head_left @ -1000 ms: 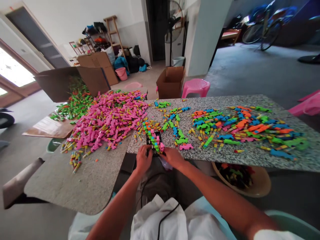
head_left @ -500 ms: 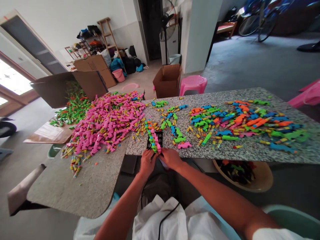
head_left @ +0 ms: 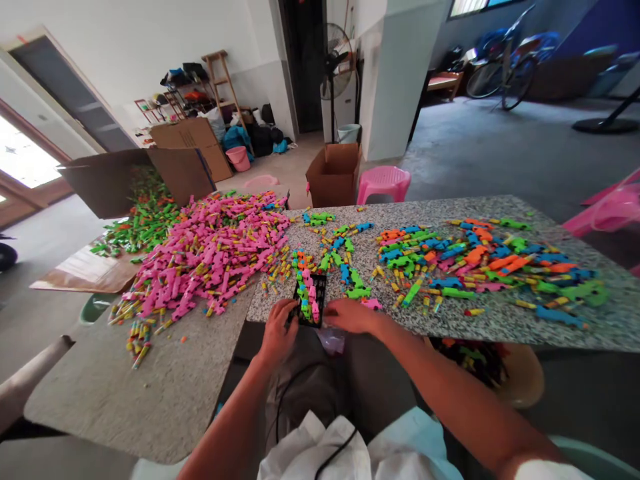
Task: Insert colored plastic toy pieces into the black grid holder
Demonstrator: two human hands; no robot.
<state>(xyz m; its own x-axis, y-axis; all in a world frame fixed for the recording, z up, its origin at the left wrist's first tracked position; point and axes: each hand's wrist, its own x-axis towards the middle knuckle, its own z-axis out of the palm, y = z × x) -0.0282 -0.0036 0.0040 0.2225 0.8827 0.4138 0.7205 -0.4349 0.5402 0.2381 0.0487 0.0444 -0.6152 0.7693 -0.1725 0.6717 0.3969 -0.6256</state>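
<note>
A small black tray [head_left: 319, 285] rests at the near edge of the speckled table, holding rows of green and pink toy cars [head_left: 313, 303]. My left hand [head_left: 278, 331] is at the tray's left side, its thumb and fingers apart around the near left corner. On the other side, my right hand [head_left: 354, 315] has its fingers stretched toward the tray's right edge. Neither hand visibly lifts a car. Just beyond the right hand lies a pink toy car [head_left: 371, 304], close to several green ones [head_left: 358, 292].
A big heap of pink toy cars [head_left: 205, 263] covers the left side, with green ones [head_left: 145, 223] by a cardboard box. Mixed coloured cars [head_left: 480, 257] spread over the right of the speckled table [head_left: 510, 320]. A tub [head_left: 527, 383] stands underneath. Across the table is a pink stool [head_left: 384, 183].
My hands have moved apart from the near end of the rows, the left one leftward, the right one slightly right. More of the tray shows now. The camera view has shifted slightly.
</note>
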